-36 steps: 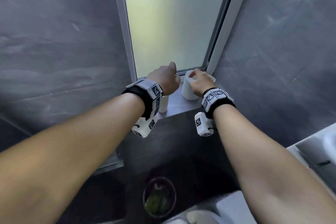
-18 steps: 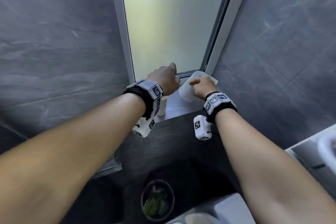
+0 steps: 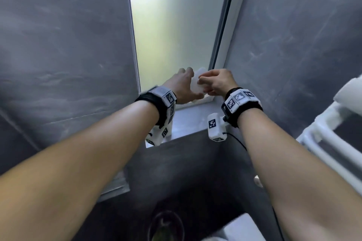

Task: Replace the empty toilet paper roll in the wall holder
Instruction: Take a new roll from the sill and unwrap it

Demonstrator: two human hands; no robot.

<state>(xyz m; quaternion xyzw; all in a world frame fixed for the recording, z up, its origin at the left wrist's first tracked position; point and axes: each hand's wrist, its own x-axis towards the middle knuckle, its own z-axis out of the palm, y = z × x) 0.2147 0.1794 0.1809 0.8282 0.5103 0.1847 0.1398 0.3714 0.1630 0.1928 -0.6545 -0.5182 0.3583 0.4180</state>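
Note:
A white toilet paper roll [image 3: 196, 87] is lifted off the window sill [image 3: 193, 117] and held between both hands in front of the frosted window. My right hand [image 3: 217, 82] grips its right side with curled fingers. My left hand [image 3: 182, 86] presses against its left side, fingers spread around it. Most of the roll is hidden by the hands and blurred by motion. No wall holder shows in this view.
Grey tiled walls close in on both sides. A white towel radiator [image 3: 331, 135] juts out at the right. Below are a round bin [image 3: 166, 227] with green contents and a white toilet part [image 3: 241, 229].
My right hand tipped the roll and lifted it off the sill. My left hand moved right from the sill and closed against the roll. The view has tilted upward.

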